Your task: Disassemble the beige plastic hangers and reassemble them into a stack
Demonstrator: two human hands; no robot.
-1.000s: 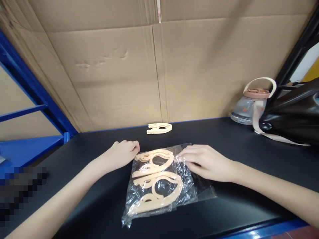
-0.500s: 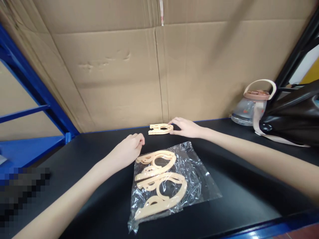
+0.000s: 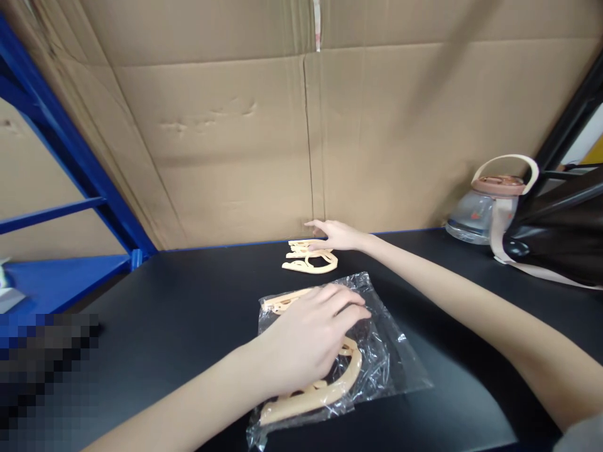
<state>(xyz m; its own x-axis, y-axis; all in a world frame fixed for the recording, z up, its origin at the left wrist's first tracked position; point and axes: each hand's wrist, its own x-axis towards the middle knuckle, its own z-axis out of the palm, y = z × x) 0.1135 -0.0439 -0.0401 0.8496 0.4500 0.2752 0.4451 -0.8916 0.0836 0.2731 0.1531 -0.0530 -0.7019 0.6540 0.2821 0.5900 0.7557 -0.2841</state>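
A clear plastic bag (image 3: 405, 358) lies on the black table, with cream folding hangers (image 3: 308, 402) in or under it, partly covered by my left hand. My left hand (image 3: 313, 326) is over the bag, palm down, fingers apart and slightly bent; its palm side is hidden. Near the back edge, more cream hangers (image 3: 313, 268) lie on the table, the front one more spread than those behind. My right hand (image 3: 336, 235) rests at these, index finger stretched out toward the cardboard, fingers apart.
Behind the table (image 3: 188, 295) stands a cardboard wall (image 3: 235, 150). A clear bottle (image 3: 485, 210) with a pink lid and strap is at the back right, beside a black bag (image 3: 560, 226). Blue metal framing (image 3: 89, 163) rises at the left.
My left hand has moved right, over the plastic bag. My right hand has shifted slightly left, over the back hangers, which now spread wider toward the front. The view has shifted slightly.
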